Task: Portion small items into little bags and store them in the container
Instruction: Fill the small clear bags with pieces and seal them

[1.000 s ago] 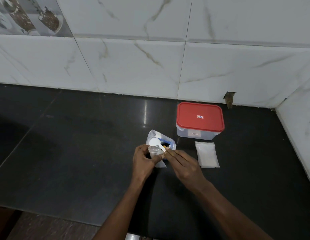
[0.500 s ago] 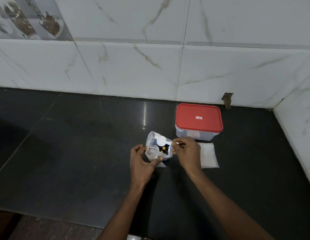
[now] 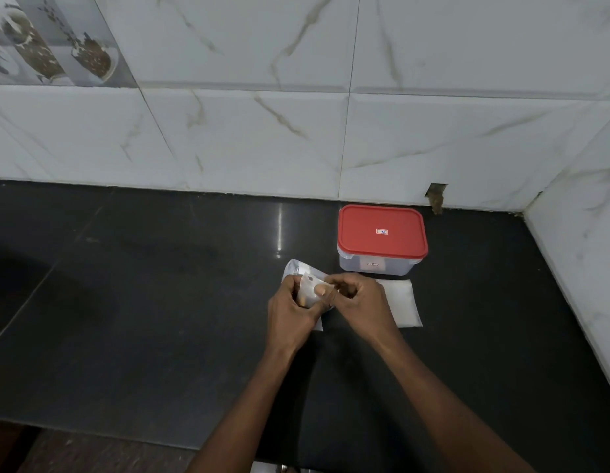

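Little bag (image 3: 310, 289): upright, pinched in left hand (image 3: 290, 310), just above tabletop (image 3: 153, 302), in front of larger pouch (image 3: 298, 266). Right hand (image 3: 363, 302): fingers curled against bag's edge, grip hidden. Hands together. Container (image 3: 382, 233): lidded, near. Risks: thin film slipping or tilting, contents likely scattering across tabletop.

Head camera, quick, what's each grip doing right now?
Left grip: holding the small clear plastic bag.
Right grip: fingers curled at the bag's edge; contents cannot be told.
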